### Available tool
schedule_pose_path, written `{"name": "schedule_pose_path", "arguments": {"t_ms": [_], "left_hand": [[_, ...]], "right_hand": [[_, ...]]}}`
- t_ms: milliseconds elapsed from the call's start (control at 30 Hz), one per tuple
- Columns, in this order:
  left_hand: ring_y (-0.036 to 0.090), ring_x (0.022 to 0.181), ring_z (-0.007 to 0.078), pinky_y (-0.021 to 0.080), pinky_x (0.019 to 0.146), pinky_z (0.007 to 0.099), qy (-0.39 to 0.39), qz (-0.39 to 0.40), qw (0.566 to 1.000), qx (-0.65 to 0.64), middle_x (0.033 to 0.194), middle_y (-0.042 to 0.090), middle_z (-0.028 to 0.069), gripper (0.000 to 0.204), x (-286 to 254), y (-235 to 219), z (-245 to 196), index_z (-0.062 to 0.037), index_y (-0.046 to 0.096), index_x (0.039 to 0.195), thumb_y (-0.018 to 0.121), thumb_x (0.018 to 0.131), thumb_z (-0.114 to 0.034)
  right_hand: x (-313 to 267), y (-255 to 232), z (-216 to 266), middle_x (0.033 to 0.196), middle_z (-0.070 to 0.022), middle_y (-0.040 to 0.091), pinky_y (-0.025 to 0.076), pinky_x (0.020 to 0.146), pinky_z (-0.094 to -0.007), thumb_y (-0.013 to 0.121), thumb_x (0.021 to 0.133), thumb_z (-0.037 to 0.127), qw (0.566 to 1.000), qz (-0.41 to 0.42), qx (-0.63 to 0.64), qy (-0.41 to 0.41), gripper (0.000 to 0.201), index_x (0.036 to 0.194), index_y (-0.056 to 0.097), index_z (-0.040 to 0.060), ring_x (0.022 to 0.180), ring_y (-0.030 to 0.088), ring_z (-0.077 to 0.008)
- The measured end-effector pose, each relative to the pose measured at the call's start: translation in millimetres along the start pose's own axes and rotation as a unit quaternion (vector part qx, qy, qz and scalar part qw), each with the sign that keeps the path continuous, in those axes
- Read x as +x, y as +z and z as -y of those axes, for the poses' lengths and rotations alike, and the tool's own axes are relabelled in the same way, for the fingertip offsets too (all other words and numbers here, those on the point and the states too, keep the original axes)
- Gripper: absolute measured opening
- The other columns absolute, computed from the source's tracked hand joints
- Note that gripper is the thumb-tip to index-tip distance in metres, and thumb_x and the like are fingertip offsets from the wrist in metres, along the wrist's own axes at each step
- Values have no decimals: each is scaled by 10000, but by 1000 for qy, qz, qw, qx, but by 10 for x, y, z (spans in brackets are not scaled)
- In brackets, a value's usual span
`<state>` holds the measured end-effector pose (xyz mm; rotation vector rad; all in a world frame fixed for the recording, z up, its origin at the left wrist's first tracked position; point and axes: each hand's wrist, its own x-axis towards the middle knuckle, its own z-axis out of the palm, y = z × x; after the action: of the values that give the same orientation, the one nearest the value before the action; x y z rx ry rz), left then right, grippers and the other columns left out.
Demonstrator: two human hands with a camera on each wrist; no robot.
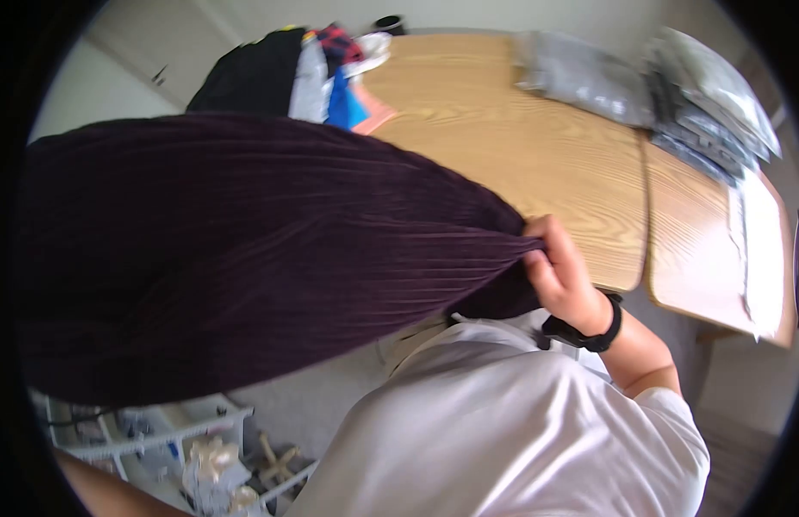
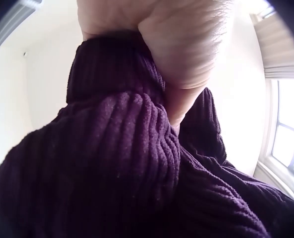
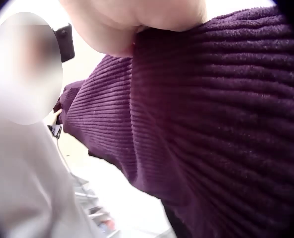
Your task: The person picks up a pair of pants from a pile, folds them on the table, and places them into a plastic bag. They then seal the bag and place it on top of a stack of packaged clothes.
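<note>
A large piece of dark purple ribbed cloth (image 1: 244,258), like corduroy, is stretched across the head view from the left edge to my right hand. My right hand (image 1: 565,276) pinches its edge between thumb and fingers, in front of the table. In the left wrist view, my left hand (image 2: 186,39) grips another part of the same cloth (image 2: 122,144), which hangs in folds beneath it. The cloth hides the left hand from the head view. In the right wrist view, ribs of the cloth (image 3: 226,99) run from under the right hand (image 3: 137,15) toward the far end.
On the wooden table (image 1: 468,103), a pile of clothes (image 1: 253,73) lies at the back left. Plastic-wrapped packages (image 1: 584,77) lie toward the back right, with more stacked (image 1: 709,95) beside them. A white shelf rack (image 1: 158,439) stands low at the left.
</note>
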<state>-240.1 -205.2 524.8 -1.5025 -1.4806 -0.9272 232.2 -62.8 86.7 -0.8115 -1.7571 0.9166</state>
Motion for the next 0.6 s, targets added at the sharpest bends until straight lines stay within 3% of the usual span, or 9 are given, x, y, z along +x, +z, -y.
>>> {"name": "schedule_pose_path", "arguments": {"t_ms": [67, 167, 267, 333, 400, 500, 533, 567, 600], "left_hand": [[598, 1015, 333, 501, 891, 401, -25, -16, 997, -73, 1265, 503, 305, 548, -21, 294, 143, 150, 486, 1238, 698, 812, -122], [598, 1006, 331, 497, 888, 397, -71, -10, 976, -208, 1261, 506, 304, 544, -61, 907, 250, 150, 488, 1237, 697, 814, -121], [581, 983, 314, 462, 896, 386, -174, 109, 948, -242, 1244, 521, 275, 536, -248, 1672, -439, 148, 488, 1244, 689, 823, -116], [542, 1092, 311, 391, 999, 409, -201, 219, 881, -369, 1260, 525, 256, 548, -317, 2184, -676, 140, 480, 1259, 688, 829, -129], [643, 990, 237, 478, 903, 336, -204, 232, 914, -263, 1125, 647, 145, 562, -400, 3254, 193, 34, 577, 1210, 660, 840, -380], [620, 983, 253, 442, 915, 349, -274, 382, 786, -402, 1094, 629, 191, 653, -886, 3554, -701, 94, 535, 1196, 737, 751, -339], [625, 947, 233, 451, 892, 344, -265, 371, 820, -346, 1052, 643, 180, 581, -1056, 3759, -792, 100, 569, 1135, 743, 748, -296], [622, 928, 215, 458, 871, 338, -263, 365, 841, -301, 1028, 653, 162, 521, -1252, 3970, -864, 97, 600, 1082, 747, 743, -271], [626, 892, 195, 468, 842, 329, -248, 373, 813, -371, 996, 666, 135, 447, -1478, 4175, -884, 85, 625, 1039, 745, 746, -230]], "right_hand": [[-309, -537, 324, 846, -87, 510, 431, 725, -294, 503, 884, -16, 984, -120, -128, -8, 82, 962, 499, 8, 768, 497, -185], [-817, -1350, 704, 894, -88, 521, 429, 790, -273, 529, 902, -3, 898, -249, -362, -1, 122, 1022, 509, -6, 821, 505, -179], [-1127, -2246, 1025, 929, -103, 541, 442, 813, -281, 602, 901, 62, 777, -334, -534, 14, 210, 1079, 511, -5, 842, 522, -197], [-1045, -2734, 1090, 912, -111, 562, 458, 795, -300, 659, 877, 125, 739, -324, -589, -53, 282, 1104, 518, 36, 831, 551, -203], [-919, -2950, 1097, 876, -135, 597, 473, 770, -329, 681, 863, 207, 771, -302, -557, 54, 331, 1127, 525, 79, 807, 589, -238], [-725, -3347, 783, 880, -164, 638, 482, 746, -364, 667, 866, 285, 738, -181, -630, 161, 346, 1117, 546, 80, 822, 622, -294], [-641, -3453, 596, 900, -171, 650, 486, 748, -383, 666, 862, 296, 733, -140, -636, 198, 350, 1110, 554, 76, 836, 627, -314], [-569, -3562, 312, 927, -170, 647, 486, 768, -391, 666, 861, 285, 754, -112, -633, 135, 343, 1105, 561, 69, 871, 626, -319], [-550, -3622, 56, 955, -169, 643, 487, 788, -399, 667, 859, 274, 770, -81, -628, 73, 336, 1101, 567, 62, 907, 625, -325]]}}
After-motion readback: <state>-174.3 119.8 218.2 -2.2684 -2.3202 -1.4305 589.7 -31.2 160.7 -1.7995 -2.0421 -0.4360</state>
